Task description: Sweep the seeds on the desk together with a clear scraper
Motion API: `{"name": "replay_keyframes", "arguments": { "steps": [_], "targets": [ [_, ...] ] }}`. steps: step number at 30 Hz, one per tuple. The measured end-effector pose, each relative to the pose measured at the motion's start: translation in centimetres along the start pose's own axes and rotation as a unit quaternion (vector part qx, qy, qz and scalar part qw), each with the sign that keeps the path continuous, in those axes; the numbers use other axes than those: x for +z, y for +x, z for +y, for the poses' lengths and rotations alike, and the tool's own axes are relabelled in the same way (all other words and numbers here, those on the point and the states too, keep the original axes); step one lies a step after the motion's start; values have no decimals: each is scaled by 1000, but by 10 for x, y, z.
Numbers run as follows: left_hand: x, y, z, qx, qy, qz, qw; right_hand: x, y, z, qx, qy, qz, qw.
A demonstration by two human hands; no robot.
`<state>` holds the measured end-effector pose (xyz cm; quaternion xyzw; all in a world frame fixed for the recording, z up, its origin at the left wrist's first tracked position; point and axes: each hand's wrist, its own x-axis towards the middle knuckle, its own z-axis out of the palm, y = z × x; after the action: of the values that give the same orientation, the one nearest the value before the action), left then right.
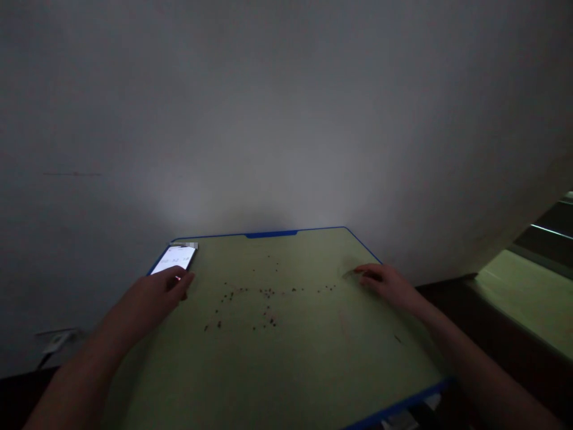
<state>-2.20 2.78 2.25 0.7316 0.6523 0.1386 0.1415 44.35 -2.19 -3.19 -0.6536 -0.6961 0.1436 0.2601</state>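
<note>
My left hand (156, 298) hovers over the near end of a lit phone (174, 259) at the table's far left corner. Its fingers are loosely bent, with a gap between thumb and forefinger; whether it touches the screen I cannot tell. Over the right side of the table is my right hand (385, 286), its fingers slightly curled and apart, with nothing clearly visible in them. A faint grey patch lies beside its fingertips. Between the hands, small dark specks (268, 292) are scattered across the pale tabletop (250, 376); their kind is too small to make out.
The blue-edged table stands close to a plain wall (268, 119). A blue piece (271, 234) is set in its far edge. One thin dark sliver (397, 339) lies near the right edge. A socket with a cable (56, 343) shows at lower left. The room is dim.
</note>
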Motion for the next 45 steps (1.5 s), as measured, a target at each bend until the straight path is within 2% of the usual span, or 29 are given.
{"name": "replay_keyframes", "arguments": {
  "steps": [6, 12, 21, 33, 45],
  "targets": [
    [4, 3, -1, -8, 10, -8, 1000, 5, -2, 6, 14, 30, -15, 999],
    [3, 2, -1, -10, 11, -14, 1000, 9, -7, -1, 10, 42, -41, 998],
    [6, 2, -1, -10, 26, -5, 1000, 20, -22, -35, -31, 70, -93, 993],
    [8, 3, 0, 9, 25, 9, 1000, 26, -49, -72, -129, 78, -188, 970],
    [7, 1, 6, 15, 29, 5, 999, 28, -85, -96, -127, 77, -211, 966]
  ]
}}
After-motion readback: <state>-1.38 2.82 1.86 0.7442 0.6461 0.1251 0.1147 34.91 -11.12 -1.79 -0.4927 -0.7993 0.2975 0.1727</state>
